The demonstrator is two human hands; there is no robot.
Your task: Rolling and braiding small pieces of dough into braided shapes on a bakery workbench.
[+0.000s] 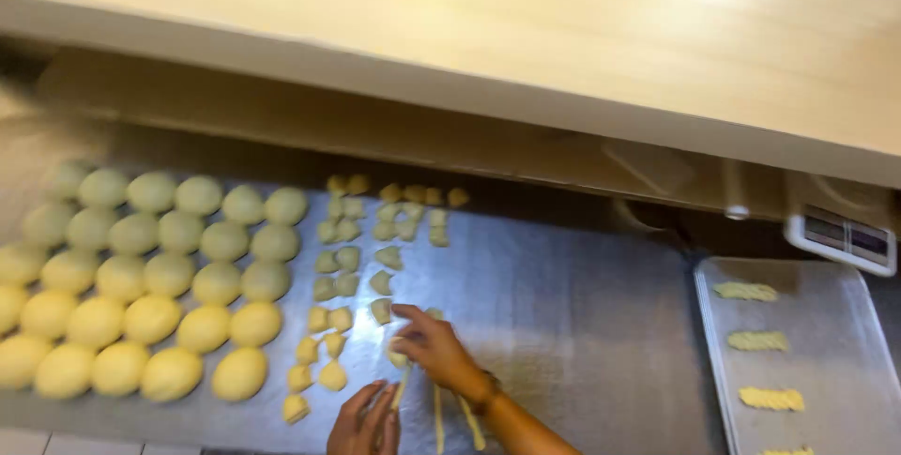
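Note:
My right hand [434, 350] reaches over the metal worktop [563, 324], a dark band at its wrist. Its fingers curl on a small pale dough piece [399, 357], and the fingertips point at another small cut piece [380, 310]. My left hand [364, 422] lies low at the bottom edge, fingers straight, touching the lower end of a thin dough strip [404, 387]. Two more thin strips [469, 422] lie just right of it. Several small cut dough pieces [349, 258] stand in rows above both hands.
Several round dough balls [169, 277] fill the worktop's left side in rows. A metal tray [826, 324] at the right holds twisted dough shapes [771, 399]. A white scale [845, 241] sits behind it. A wooden shelf [563, 33] overhangs the back.

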